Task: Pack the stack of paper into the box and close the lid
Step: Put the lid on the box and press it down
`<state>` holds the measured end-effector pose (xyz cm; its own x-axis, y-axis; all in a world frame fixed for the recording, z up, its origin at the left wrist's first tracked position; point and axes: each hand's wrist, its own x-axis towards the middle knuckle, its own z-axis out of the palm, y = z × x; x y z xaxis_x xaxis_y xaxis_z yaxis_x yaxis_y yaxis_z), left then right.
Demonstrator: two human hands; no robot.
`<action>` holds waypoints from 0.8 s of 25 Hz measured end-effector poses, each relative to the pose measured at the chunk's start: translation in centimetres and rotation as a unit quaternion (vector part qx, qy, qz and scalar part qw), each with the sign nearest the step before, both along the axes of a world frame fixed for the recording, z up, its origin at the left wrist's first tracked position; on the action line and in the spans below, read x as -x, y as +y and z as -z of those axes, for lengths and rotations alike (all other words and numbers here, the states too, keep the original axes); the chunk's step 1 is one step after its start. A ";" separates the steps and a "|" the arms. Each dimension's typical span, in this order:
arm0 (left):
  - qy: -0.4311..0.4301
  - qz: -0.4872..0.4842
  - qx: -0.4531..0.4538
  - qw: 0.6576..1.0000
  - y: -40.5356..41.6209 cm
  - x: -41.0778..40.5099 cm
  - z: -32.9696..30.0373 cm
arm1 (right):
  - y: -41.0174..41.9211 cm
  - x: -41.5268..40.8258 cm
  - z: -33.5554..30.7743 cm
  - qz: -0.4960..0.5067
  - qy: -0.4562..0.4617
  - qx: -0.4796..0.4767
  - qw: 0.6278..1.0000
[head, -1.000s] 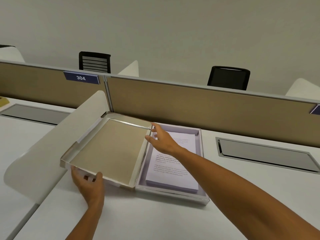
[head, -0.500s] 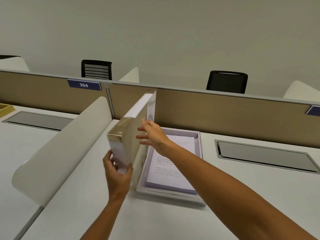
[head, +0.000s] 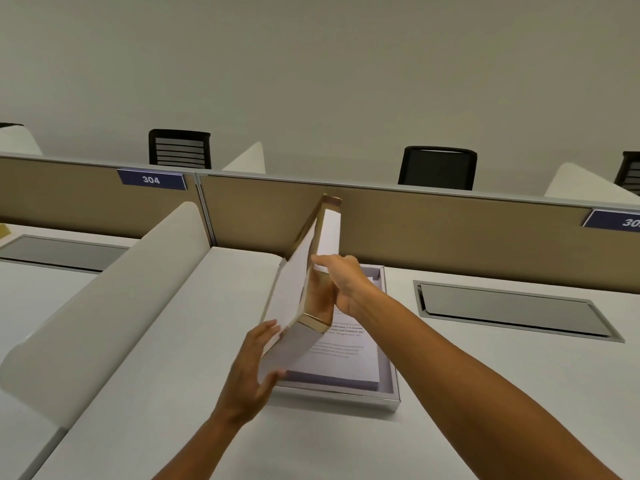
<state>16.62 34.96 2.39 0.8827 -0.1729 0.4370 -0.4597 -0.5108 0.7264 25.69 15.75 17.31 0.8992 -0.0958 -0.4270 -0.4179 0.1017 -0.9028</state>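
Note:
A shallow white box (head: pixel 389 401) lies on the desk with a stack of printed paper (head: pixel 341 362) inside it. The hinged lid (head: pixel 294 289), white outside and gold-lined inside, stands past upright and leans over the box. My left hand (head: pixel 254 372) grips the lid's near edge from the outside. My right hand (head: pixel 341 284) holds the lid's free long edge, fingers on its inner side. The lid hides the left part of the paper.
A curved white side divider (head: pixel 104 306) stands left of the box. A tan partition (head: pixel 450 233) runs along the desk's back, with black chairs behind. A recessed grey cable hatch (head: pixel 512 310) sits in the desk to the right.
The lid has swung from lying open on the left, up through vertical, and now tilts over the box. Both hands moved right with it.

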 end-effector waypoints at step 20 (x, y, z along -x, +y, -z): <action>0.303 -0.210 0.036 0.929 -0.9 -8.5 3.6 | -9.7 3.3 10.9 0.038 0.093 0.322 0.941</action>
<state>25.09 34.07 -1.23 0.9536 0.2518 -0.1650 0.2732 -0.4933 0.8259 22.40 6.02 6.37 0.7947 -0.4490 -0.4085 -0.5887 -0.4060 -0.6990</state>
